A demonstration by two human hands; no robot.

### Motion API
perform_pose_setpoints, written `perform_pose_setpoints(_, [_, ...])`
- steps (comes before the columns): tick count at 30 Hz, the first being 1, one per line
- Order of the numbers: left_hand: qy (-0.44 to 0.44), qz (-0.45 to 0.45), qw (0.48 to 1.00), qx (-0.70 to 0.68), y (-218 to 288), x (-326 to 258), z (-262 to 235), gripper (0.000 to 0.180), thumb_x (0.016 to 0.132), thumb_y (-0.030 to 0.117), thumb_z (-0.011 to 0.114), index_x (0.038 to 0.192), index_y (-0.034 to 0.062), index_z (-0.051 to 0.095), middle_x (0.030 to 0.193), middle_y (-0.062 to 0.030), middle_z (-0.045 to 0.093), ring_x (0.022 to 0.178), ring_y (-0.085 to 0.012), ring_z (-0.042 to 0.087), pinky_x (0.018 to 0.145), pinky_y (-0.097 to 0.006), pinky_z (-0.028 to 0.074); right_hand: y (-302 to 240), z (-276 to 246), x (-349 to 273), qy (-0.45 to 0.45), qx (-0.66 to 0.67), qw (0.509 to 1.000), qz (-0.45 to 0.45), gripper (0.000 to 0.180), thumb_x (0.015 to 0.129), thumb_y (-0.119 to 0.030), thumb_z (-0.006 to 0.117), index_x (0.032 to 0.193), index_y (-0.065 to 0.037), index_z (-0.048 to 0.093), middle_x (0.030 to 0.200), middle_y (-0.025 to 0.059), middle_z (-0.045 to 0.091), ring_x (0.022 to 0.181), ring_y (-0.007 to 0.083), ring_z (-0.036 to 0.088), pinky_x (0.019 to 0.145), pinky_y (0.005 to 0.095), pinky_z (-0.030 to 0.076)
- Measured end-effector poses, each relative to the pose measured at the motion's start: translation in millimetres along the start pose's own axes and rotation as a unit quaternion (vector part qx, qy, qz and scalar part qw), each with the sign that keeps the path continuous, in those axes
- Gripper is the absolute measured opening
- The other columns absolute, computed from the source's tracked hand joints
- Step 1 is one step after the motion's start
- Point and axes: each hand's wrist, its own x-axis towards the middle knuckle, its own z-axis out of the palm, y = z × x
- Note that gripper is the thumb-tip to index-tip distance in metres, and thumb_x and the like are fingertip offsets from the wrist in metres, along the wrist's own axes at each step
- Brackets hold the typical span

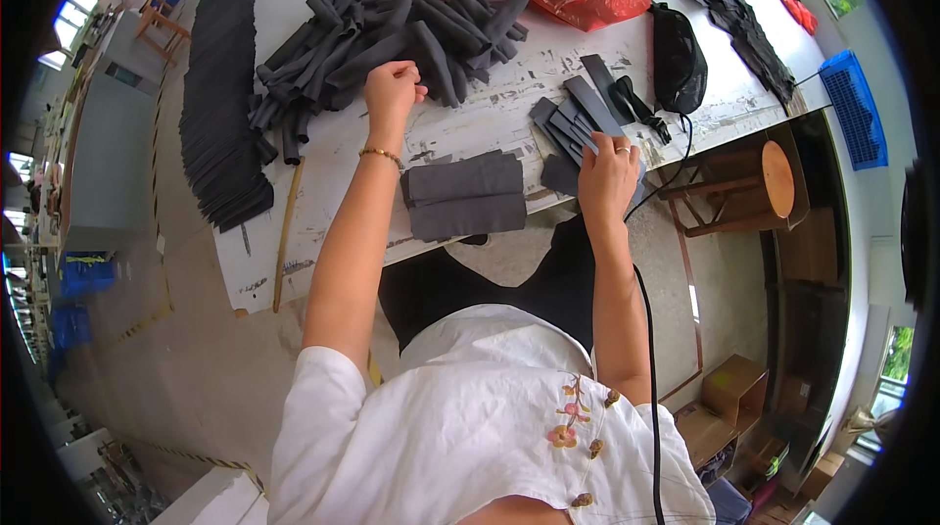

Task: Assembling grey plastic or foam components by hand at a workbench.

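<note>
The left hand is at the near side of a loose pile of dark curled strips, its fingers bent inward. The fingers of the right hand are partly bent over the near ends of fanned flat grey strips on the bench. From above, I cannot tell whether either hand grips a piece. A flat dark grey stack lies between the forearms.

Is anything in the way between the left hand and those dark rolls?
Nothing visible. The left hand is close by the rolls, though I can't tell if it touches. The red bag sits at their far right.
</note>
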Motion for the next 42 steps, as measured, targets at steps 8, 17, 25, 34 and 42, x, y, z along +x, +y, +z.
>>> perform_pose_setpoints(8, [-0.003, -0.003, 1.000, 0.006, -6, 5, 35, 0.024, 0.080, 0.009, 0.072, 0.100, -0.0033, 0.068, 0.080, -0.0101, 0.070, 0.060, -0.0152, 0.066, 0.051, -0.026, 0.052, 9, 45, 43, 0.057, -0.073, 0.994, 0.053, 0.029, 0.083, -0.018, 0.063, 0.108, -0.003, 0.064, 0.110, 0.0103, 0.060, 0.105, 0.0298, 0.054, 0.084, 0.0430, 0.043])
perform_pose_setpoints(17, [-0.039, 0.017, 0.999, 0.026, -26, 3, 43, 0.027, 0.077, 0.010, 0.076, 0.098, -0.0040, 0.069, 0.077, -0.0055, 0.068, 0.058, -0.0107, 0.060, 0.051, -0.023, 0.045, 7, 67, 43, -0.040, -0.243, 0.968, -0.053, 0.017, 0.081, -0.012, 0.056, 0.088, -0.002, 0.068, 0.093, 0.0087, 0.062, 0.094, 0.0248, 0.056, 0.080, 0.0386, 0.044])
perform_pose_setpoints(25, [-0.135, -0.251, 0.917, -0.280, -9, -14, -6, 0.015, 0.079, 0.012, 0.078, 0.088, 0.0057, 0.068, 0.075, -0.0011, 0.064, 0.068, -0.0107, 0.057, 0.061, -0.027, 0.045, 25, 63, 41, -0.010, -0.119, 0.984, -0.132, 0.012, 0.080, -0.010, 0.055, 0.083, -0.003, 0.064, 0.092, 0.0113, 0.060, 0.093, 0.0286, 0.056, 0.081, 0.0389, 0.045])
perform_pose_setpoints(34, [-0.106, -0.180, 0.857, -0.471, 9, -72, -46, 0.017, 0.086, 0.008, 0.069, 0.099, -0.0002, 0.061, 0.099, -0.0134, 0.066, 0.097, -0.0279, 0.064, 0.080, -0.042, 0.056, 21, 26, 50, 0.079, 0.196, 0.976, -0.050, 0.006, 0.084, -0.007, 0.062, 0.086, -0.002, 0.064, 0.104, 0.0165, 0.064, 0.092, 0.0369, 0.061, 0.077, 0.0438, 0.050])
perform_pose_setpoints(42, [-0.062, -0.163, 0.885, -0.432, 8, -94, -55, 0.027, 0.087, 0.016, 0.071, 0.105, -0.0019, 0.062, 0.108, -0.0136, 0.066, 0.103, -0.0309, 0.064, 0.088, -0.045, 0.057, -24, -20, 44, 0.065, 0.339, 0.935, -0.078, 0.018, 0.086, -0.001, 0.062, 0.104, -0.004, 0.064, 0.104, 0.0178, 0.065, 0.088, 0.0331, 0.066, 0.077, 0.0361, 0.051])
